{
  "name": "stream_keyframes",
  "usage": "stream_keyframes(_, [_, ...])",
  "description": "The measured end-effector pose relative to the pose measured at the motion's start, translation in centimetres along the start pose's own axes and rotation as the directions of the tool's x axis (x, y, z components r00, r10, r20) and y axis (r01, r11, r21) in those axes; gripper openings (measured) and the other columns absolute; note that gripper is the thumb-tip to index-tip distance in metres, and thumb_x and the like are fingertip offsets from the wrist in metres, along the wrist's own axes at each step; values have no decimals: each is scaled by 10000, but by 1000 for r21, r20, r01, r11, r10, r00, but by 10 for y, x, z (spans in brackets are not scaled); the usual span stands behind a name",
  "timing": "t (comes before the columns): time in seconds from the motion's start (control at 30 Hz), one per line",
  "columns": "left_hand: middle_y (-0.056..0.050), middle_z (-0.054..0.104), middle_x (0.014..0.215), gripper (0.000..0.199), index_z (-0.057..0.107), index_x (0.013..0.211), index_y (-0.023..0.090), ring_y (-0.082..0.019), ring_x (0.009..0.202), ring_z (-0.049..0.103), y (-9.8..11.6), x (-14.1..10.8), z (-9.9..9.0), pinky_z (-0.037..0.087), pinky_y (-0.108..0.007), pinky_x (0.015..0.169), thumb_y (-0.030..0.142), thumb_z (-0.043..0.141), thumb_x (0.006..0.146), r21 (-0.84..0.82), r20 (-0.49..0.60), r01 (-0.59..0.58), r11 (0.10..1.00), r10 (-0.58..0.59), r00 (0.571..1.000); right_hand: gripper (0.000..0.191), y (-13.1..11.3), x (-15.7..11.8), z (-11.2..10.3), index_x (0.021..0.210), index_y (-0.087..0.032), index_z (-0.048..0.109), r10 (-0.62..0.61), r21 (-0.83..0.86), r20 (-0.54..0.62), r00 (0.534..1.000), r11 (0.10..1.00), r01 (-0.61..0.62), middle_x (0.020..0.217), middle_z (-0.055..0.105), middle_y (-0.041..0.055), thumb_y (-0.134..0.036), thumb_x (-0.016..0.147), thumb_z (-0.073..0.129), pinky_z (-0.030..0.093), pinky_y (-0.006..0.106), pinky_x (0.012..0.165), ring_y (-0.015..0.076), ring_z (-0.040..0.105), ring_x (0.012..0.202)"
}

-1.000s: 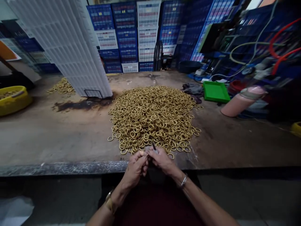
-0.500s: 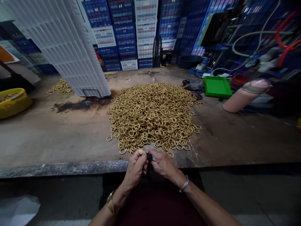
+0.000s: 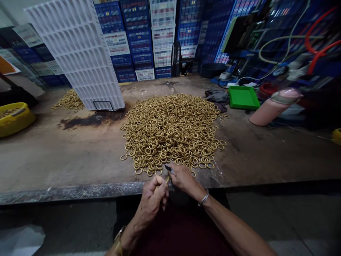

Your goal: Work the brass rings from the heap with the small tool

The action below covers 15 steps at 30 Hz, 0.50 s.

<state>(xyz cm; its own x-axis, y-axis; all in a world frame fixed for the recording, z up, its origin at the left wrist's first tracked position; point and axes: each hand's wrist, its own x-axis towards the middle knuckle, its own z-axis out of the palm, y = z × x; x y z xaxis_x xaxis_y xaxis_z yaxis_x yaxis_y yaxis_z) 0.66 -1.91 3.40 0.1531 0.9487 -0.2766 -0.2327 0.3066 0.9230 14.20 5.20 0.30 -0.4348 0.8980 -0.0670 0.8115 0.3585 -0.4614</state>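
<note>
My left hand (image 3: 154,193) is closed at the table's front edge, with a brass-coloured ring (image 3: 167,179) pinched between thumb and fingers and partly hidden by them. Just right of it, my right hand (image 3: 183,179) is closed on a small knife (image 3: 168,168) with a dark pointed blade and a greyish handle, most of which the fingers cover. The blade points up and left, above the ring and apart from it. Directly beyond both hands lies a large heap of brass-coloured rings (image 3: 173,131), some of them loose along its near side.
On the worktable (image 3: 80,153) stand a leaning white ribbed stack (image 3: 80,57), a yellow basin (image 3: 18,122), a green tray (image 3: 243,97) and a pink bottle (image 3: 271,110). A smaller ring pile (image 3: 68,100) lies left. Stacked crates (image 3: 138,46) and a fan (image 3: 176,58) are behind.
My hands have moved apart. The left has drawn down and nearer me, and the right has lifted the knife slightly forward, so its dark blade and the ring now show.
</note>
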Motion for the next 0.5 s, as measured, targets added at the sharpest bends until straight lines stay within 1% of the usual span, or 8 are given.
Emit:
stream_keyframes(0.07, [55,459,566,243,436,722,189,-42,387,346,3,-3,0,301,-154,350,399,535,791,-155,27,38,987,-34,999,221,0,5,-1,933,-189,583,25,-31,-34,999,999,-26,799,650,47,-173,785,419,311,218,610,146,577,726])
stream_keyframes(0.17, [25,520,682,260,444,715,175,-34,423,363,2,3,-6,288,-144,346,388,589,753,-349,-23,69,934,-82,996,220,-1,16,-1,975,-187,547,40,-48,-132,990,998,-47,827,655,49,-184,799,416,331,221,630,151,591,748])
stream_keyframes(0.27, [-18,568,782,268,493,730,151,-36,466,397,-2,11,-15,291,-143,355,382,629,719,-404,-48,90,910,-119,992,342,-6,32,-2,1142,-171,446,67,-78,-197,978,993,-83,836,661,65,-219,804,429,362,234,635,168,609,758])
stream_keyframes(0.33, [-21,582,766,274,525,742,147,-37,456,396,-4,11,-19,291,-146,353,378,662,686,-405,-64,112,907,-151,986,383,-13,41,-5,1179,-155,403,115,-115,-191,975,984,-138,815,665,79,-231,804,426,383,241,593,179,623,718])
stream_keyframes(0.37, [-15,585,750,274,536,748,153,-38,448,395,-4,9,-21,291,-146,349,365,686,661,-400,-88,127,908,-176,981,389,-17,44,-7,1171,-158,399,121,-133,-159,980,981,-142,791,667,73,-225,790,435,389,242,558,182,626,678])
stream_keyframes(0.43, [-11,604,742,277,563,786,182,-70,468,450,-4,7,-24,331,-166,356,334,723,618,-348,-216,170,922,-255,943,387,-23,49,-10,1115,-152,424,93,-160,-90,992,981,-106,729,663,57,-194,733,468,404,241,518,183,624,620])
stream_keyframes(0.47, [-12,616,757,265,575,801,199,-102,517,502,-4,7,-25,376,-188,382,309,728,616,-292,-302,191,937,-280,911,376,-25,52,-11,1074,-147,443,54,-162,-66,996,985,-64,709,659,50,-200,705,485,412,246,502,188,622,605])
stream_keyframes(0.5, [-10,622,755,249,584,798,215,-136,562,540,-2,8,-26,412,-212,406,295,731,613,-235,-393,199,952,-280,876,341,-25,56,-11,1016,-150,465,53,-153,-72,996,986,-63,696,656,45,-222,684,495,422,256,491,197,620,598])
